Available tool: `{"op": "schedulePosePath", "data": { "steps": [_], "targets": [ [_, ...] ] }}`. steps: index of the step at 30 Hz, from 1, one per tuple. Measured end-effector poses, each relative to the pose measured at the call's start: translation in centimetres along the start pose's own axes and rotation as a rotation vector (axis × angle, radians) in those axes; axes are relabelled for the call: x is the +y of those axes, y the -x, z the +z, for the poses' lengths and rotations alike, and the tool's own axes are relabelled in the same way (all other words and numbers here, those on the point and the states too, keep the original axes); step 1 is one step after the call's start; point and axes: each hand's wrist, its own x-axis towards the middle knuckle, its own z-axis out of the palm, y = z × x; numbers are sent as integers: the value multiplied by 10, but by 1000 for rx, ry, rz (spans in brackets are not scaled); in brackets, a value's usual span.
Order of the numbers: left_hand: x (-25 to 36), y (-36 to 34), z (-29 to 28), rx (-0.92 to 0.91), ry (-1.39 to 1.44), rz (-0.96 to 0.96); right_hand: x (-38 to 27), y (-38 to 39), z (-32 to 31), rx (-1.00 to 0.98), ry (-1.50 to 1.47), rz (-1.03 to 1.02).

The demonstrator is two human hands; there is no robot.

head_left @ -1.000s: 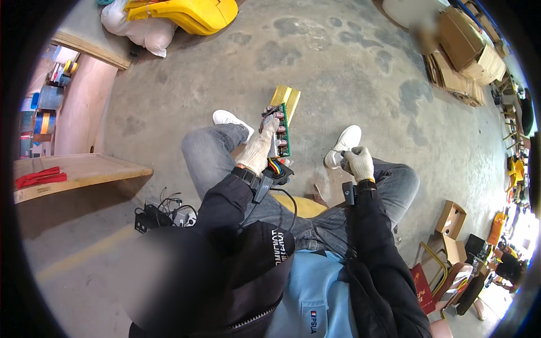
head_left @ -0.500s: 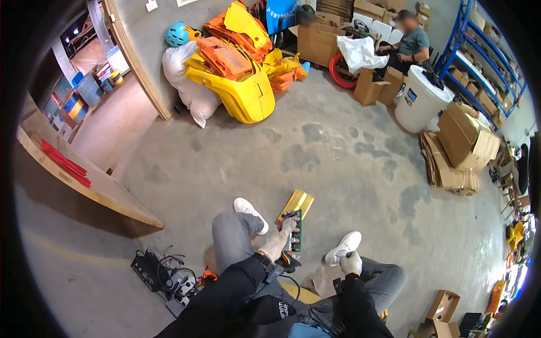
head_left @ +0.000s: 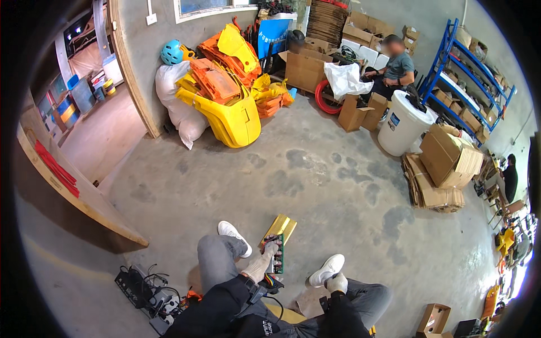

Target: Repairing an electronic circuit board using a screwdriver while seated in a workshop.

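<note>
My gloved left hand (head_left: 262,261) grips a green circuit board (head_left: 279,253) with several cylindrical components. A gold finned metal plate (head_left: 283,224) lies just beyond the board, and coloured wires (head_left: 275,281) show below it. My gloved right hand (head_left: 337,282) is closed near my right knee, beside the white shoe; what is in its fingers is too small to make out. My left shoe (head_left: 234,234) is left of the metal plate.
A wooden board (head_left: 79,191) stands left, near black electronics with cables (head_left: 135,287). Ahead are yellow plastic parts (head_left: 236,121), a white bin (head_left: 397,135), cardboard (head_left: 442,158), a blue rack (head_left: 451,67) and a seated person (head_left: 394,73). Another person (head_left: 510,174) is far right; an open box (head_left: 434,321) lies lower right.
My view has tilted upward, bringing the wall, rack and seated person into sight and moving my hands lower in the picture. My left hand still grips the board; my right stays closed.
</note>
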Motion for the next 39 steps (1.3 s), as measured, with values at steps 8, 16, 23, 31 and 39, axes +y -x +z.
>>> {"op": "schedulePosePath", "data": {
  "steps": [8,16,23,31,39],
  "targets": [
    [2,15,5,47,-24,-21,19,-12,4,-138,44,-31],
    [17,25,16,-45,38,-71,46,-38,9,-99,68,-190],
    [25,11,12,-24,9,15,12,-50,-33,-379,-4,-174],
    [6,6,4,68,36,-37,38,-34,10,-324,-162,-25],
    [8,2,0,99,19,-41,41,-56,-1,-452,-135,-89]
  ]
}}
